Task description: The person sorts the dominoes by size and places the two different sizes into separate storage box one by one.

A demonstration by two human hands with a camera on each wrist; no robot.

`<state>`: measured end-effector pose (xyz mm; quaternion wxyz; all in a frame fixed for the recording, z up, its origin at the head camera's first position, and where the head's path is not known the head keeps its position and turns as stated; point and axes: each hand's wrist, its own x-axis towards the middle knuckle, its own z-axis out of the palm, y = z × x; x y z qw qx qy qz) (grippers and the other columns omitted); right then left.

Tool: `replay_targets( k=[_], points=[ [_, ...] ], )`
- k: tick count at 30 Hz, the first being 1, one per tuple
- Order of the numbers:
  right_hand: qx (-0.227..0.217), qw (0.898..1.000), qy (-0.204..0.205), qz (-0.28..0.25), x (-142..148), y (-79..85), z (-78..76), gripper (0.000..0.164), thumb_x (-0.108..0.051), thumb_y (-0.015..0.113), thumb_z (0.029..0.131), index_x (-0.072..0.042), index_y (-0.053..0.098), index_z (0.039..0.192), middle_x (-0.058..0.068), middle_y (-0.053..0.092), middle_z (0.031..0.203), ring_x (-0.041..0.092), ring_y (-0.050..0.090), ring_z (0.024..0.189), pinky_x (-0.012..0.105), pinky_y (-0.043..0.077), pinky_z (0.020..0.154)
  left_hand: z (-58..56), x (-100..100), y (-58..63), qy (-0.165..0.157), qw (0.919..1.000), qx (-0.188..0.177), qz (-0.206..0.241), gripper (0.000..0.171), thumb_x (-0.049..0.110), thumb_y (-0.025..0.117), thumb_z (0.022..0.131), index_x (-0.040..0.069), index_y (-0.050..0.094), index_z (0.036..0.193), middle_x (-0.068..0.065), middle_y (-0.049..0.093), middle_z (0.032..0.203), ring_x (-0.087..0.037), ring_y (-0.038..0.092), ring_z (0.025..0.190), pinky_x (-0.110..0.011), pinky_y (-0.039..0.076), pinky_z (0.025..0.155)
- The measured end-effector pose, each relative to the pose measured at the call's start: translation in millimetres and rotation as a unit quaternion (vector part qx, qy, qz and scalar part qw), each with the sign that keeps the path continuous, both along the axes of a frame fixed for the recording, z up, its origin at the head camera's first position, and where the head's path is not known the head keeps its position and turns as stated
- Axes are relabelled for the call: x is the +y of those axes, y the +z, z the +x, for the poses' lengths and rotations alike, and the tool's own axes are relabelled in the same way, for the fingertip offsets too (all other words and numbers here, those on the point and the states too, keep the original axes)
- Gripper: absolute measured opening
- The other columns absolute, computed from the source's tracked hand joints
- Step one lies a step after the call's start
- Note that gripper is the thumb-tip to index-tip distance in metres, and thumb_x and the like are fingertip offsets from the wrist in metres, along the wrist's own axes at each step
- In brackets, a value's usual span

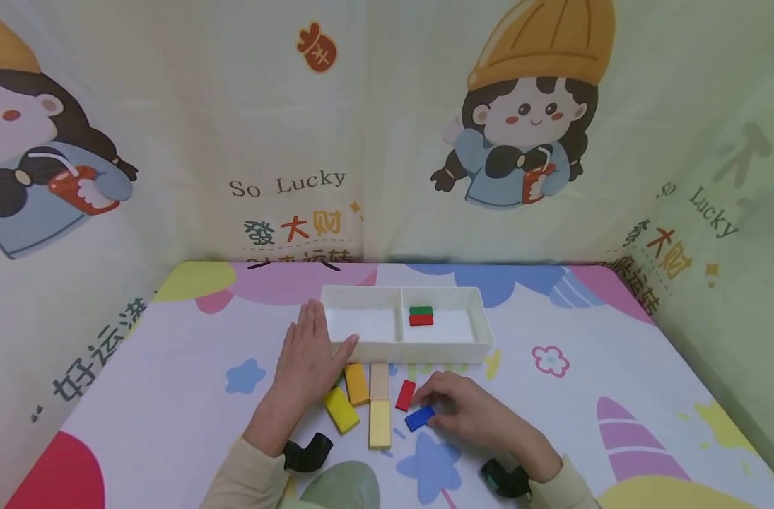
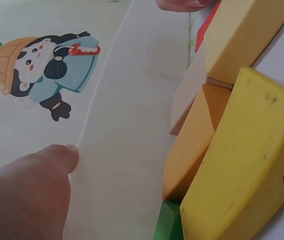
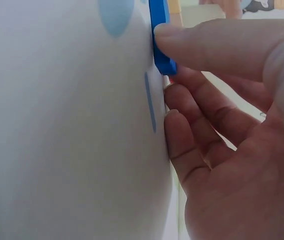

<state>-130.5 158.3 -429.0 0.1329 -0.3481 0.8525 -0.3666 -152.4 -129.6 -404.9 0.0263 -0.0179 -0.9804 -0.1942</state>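
My right grip [image 1: 459, 410] pinches one end of a blue block [image 1: 420, 418], low at the patterned counter [image 1: 526, 325]; whether it is lifted, I cannot tell. A red block [image 1: 406, 395] lies just beside my fingers, so a clean pick calls, I judge, for a firm pinch and a straight lift that leaves it unbumped. Yellow [image 1: 341, 410], orange [image 1: 357, 384] and pale blocks [image 1: 379, 424] lie to the left. My left grip [image 1: 307, 360], fingers straight, rests at the left end of the white tray [image 1: 425, 353], where light pressure should steady it. In its right compartment, a green block [image 1: 421, 311] touches a second red block [image 1: 421, 321].
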Motion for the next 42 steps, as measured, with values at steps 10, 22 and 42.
replay_targets(
  k=[10, 22, 42],
  points=[
    [0.003, 1.0, -0.001, -0.016, 3.4, 2.6, -2.1, 0.026, -0.009, 0.071, 0.089, -0.022, 0.067, 0.112, -0.011, 0.066, 0.106, 0.007, 0.059, 0.093, 0.024, 0.053, 0.086, 0.0, -1.1, 0.0, 0.0, 1.0, -0.002, -0.001, 0.097, 0.057, 0.048, 0.097, -0.004, 0.001, 0.157, -0.023, 0.003, 0.166, -0.039, 0.006, 0.154, -0.057, 0.013, 0.124],
    [-0.032, 0.997, -0.057, -0.037, 6.1, 9.2, -3.6, 0.023, -0.012, 0.07, 0.091, -0.02, 0.067, 0.112, -0.006, 0.067, 0.11, 0.007, 0.064, 0.094, 0.02, 0.057, 0.085, -0.2, -2.0, 0.2, -0.003, 1.0, 0.002, -0.001, 0.097, 0.056, 0.048, 0.098, -0.005, 0.001, 0.157, -0.024, 0.004, 0.165, -0.04, 0.007, 0.154, -0.057, 0.013, 0.124],
    [0.014, 0.993, -0.086, -0.074, 11.2, 15.3, -6.7, 0.022, -0.012, 0.07, 0.092, -0.015, 0.068, 0.114, -0.007, 0.07, 0.107, 0.008, 0.065, 0.096, 0.028, 0.058, 0.088, -0.2, 0.4, -0.2, 0.001, 1.0, -0.001, 0.002, 0.098, 0.056, 0.051, 0.096, -0.005, 0.003, 0.157, -0.024, 0.005, 0.165, -0.04, 0.008, 0.154, -0.057, 0.014, 0.123]
  ],
)
